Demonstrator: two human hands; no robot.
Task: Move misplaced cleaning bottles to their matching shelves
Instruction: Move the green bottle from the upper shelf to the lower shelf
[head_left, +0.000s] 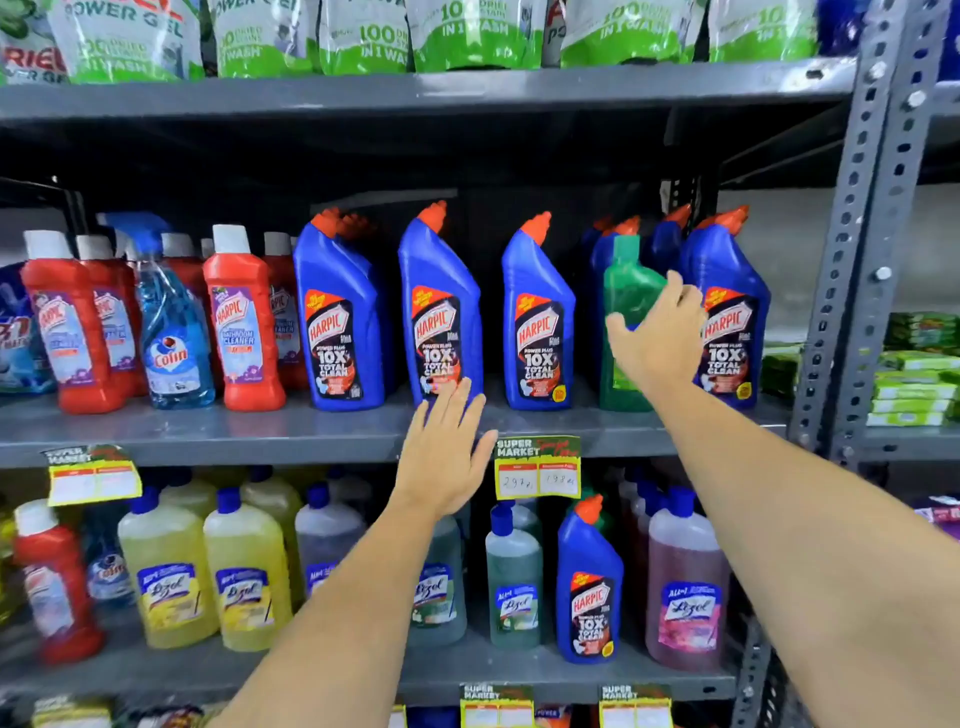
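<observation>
A person faces a grey metal shelf rack (878, 218) stocked with cleaning products. At right of centre in the frame, the right hand (660, 338) is spread around a green bottle (626, 291) that stands upright on the middle shelf (208, 431), thumb on its front and fingers curled toward its right side; the grip looks loose, and whether the fingers have closed fully cannot be told. The green bottle stands among blue toilet-cleaner bottles with orange caps, just left of the rightmost one (727, 312) and in front of others behind it.

The left hand (447, 447) is at centre frame, open and flat with fingers spread, holding nothing. Its fingertips lie over the base of a blue bottle (439, 306), and the palm covers the shelf's front edge.

At the left of the middle shelf stand red bottles with white caps (241, 317) and a light blue spray bottle (174, 332). On the lower shelf, yellow bottles (244, 571) fill the left, with a red bottle (52, 582) at far left. A single blue toilet-cleaner bottle (589, 587) stands lower right among green (514, 582) and pink (685, 587) ones. A yellow price tag (537, 467) hangs from the middle shelf's edge.
</observation>
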